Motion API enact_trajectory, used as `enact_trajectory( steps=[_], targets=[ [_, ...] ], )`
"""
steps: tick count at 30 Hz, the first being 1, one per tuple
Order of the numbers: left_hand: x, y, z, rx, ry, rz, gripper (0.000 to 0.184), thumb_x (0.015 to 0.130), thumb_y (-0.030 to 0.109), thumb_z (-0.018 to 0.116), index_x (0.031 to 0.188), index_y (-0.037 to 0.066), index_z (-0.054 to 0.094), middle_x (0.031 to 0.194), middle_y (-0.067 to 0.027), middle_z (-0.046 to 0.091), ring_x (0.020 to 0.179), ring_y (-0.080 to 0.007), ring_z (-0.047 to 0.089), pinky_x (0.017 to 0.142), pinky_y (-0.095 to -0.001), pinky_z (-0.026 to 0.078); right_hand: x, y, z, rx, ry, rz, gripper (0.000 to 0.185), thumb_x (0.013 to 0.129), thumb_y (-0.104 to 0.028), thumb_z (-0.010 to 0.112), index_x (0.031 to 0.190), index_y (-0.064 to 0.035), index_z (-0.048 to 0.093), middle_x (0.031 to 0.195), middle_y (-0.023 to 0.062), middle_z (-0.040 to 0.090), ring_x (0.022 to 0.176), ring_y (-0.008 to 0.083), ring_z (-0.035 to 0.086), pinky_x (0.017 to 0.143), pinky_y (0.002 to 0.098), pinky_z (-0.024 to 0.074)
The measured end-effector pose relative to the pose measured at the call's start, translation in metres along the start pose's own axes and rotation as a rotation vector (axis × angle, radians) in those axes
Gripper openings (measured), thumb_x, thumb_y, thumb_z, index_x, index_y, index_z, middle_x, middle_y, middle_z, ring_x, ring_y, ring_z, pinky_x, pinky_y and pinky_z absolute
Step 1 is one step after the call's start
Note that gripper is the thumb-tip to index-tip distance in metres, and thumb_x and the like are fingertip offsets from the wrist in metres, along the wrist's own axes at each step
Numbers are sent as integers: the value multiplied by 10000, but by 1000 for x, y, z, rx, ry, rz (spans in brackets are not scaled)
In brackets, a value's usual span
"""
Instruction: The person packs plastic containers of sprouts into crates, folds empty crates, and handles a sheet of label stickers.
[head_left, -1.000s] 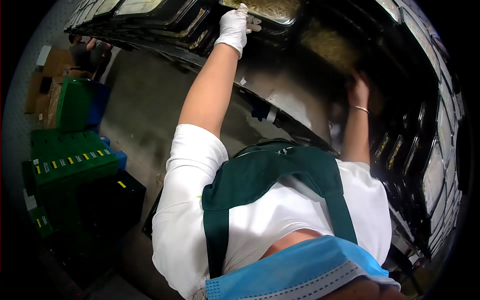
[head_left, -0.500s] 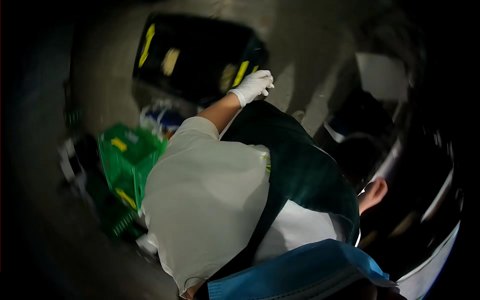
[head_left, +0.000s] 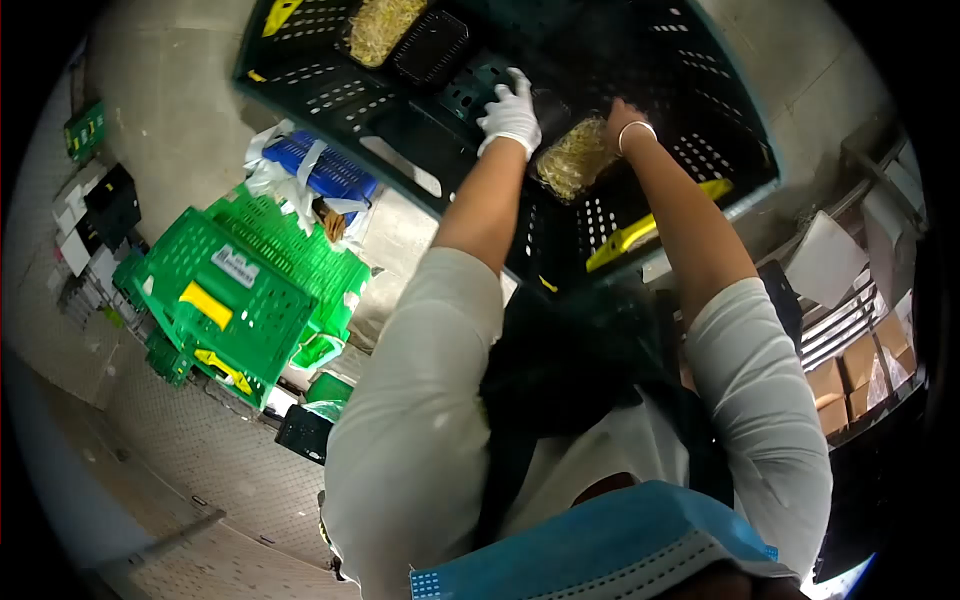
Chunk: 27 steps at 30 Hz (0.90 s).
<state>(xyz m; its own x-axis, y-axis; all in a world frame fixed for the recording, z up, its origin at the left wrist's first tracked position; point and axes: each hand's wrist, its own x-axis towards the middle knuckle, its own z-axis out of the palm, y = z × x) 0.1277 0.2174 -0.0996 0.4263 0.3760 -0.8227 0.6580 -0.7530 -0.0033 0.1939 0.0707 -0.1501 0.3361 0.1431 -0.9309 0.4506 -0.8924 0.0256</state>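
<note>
A dark green crate (head_left: 760, 190) with yellow handles stands before me, both my hands inside it. My left hand (head_left: 510, 115), in a white glove, has its fingers apart and holds nothing. My right hand (head_left: 622, 120), bare with a white band at the wrist, is closed at the edge of a clear pack of bean sprouts (head_left: 577, 160); its fingertips are partly hidden. Farther left in the crate lie another pack of bean sprouts (head_left: 384, 28) and a black tray (head_left: 432, 47).
Bright green crates (head_left: 235, 290) with yellow handles are stacked at the left. Beside them lies a blue crate (head_left: 315, 165) with white plastic on it. Cardboard boxes (head_left: 858, 365) and a leaning white panel (head_left: 825, 260) are at the right.
The dark crate is now nearer and larger in view. My right hand has come from my side into it, onto the sprouts pack. My left hand has moved from the crate's edge to inside it.
</note>
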Motion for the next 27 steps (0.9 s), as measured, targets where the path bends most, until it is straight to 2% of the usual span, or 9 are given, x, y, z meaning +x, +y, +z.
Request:
enact_trajectory(
  steps=[4, 7, 9, 13, 17, 18, 20, 23, 27],
  targets=[
    [26, 10, 39, 13, 3, 16, 1032, 688, 142, 649, 1319, 210, -165, 1343, -156, 206, 1146, -364, 350, 909, -514, 316, 3, -4, 31, 184, -131, 134, 552, 772, -120, 506, 1274, -120, 276, 1325, 134, 293, 1172, 277, 375, 898, 390, 373],
    [38, 8, 44, 60, 63, 50, 1097, 628, 174, 700, 1324, 212, -147, 1349, -150, 181, 1153, -357, 334, 916, -532, 295, -13, -11, 12, 132, -196, -129, 380, 776, -114, 472, 1151, -56, 444, 1124, 189, 503, 1028, 293, 512, 805, 386, 447],
    [26, 15, 22, -22, 14, 35, 1094, 577, 200, 740, 1323, 229, -60, 1354, -129, 121, 1175, -337, 303, 905, -529, 297, -54, -16, -4, 160, -18, -274, 288, 768, -106, 454, 1048, -52, 499, 972, 175, 579, 922, 302, 564, 742, 376, 474],
    [-13, 51, 5, -6, 195, 47, 913, 556, 290, 757, 1271, 135, 211, 1214, -145, 366, 1113, -368, 386, 877, -530, 350, -170, 58, -30, 530, 538, -300, 205, 676, -127, 560, 848, -40, 490, 822, 159, 577, 808, 317, 567, 671, 382, 462],
    [-9, 81, 48, 20, 300, -107, 657, 668, 386, 668, 1158, 46, 392, 966, -163, 552, 906, -293, 567, 747, -444, 461, -302, 188, 1, 1269, 716, -185, 216, 746, -102, 606, 793, -25, 409, 676, 25, 453, 614, 107, 415, 540, 279, 352],
    [-32, 81, 37, -29, 263, 130, 777, 621, 373, 711, 1215, 77, 307, 984, -192, 558, 902, -329, 564, 752, -428, 465, -329, 216, 32, 1414, 715, -122, 201, 770, -72, 583, 910, -16, 451, 810, 7, 496, 762, 77, 443, 640, 260, 389],
    [-61, 88, 34, -51, 446, 174, 891, 554, 249, 778, 1243, 80, 239, 979, -233, 552, 843, -391, 562, 715, -448, 475, -403, 248, 81, 1814, 1015, -189, 263, 750, -149, 604, 922, -22, 451, 805, 11, 435, 716, 96, 388, 645, 260, 377],
    [-116, 101, 13, -143, 691, 303, 975, 556, 304, 770, 1299, 97, 173, 1050, -247, 509, 909, -409, 520, 783, -470, 434, -528, 276, 180, 1822, 1171, 411, 241, 693, -154, 613, 838, -48, 453, 752, -17, 400, 700, 80, 382, 632, 224, 360],
    [-221, 126, -15, -150, 816, 530, 1052, 545, 293, 779, 1334, 98, 111, 1134, -250, 442, 1011, -400, 450, 852, -474, 387, -653, 246, 347, 1508, 1783, 1133, 191, 691, -36, 564, 707, -67, 377, 672, -45, 324, 615, 55, 315, 523, 200, 297]
  ],
)
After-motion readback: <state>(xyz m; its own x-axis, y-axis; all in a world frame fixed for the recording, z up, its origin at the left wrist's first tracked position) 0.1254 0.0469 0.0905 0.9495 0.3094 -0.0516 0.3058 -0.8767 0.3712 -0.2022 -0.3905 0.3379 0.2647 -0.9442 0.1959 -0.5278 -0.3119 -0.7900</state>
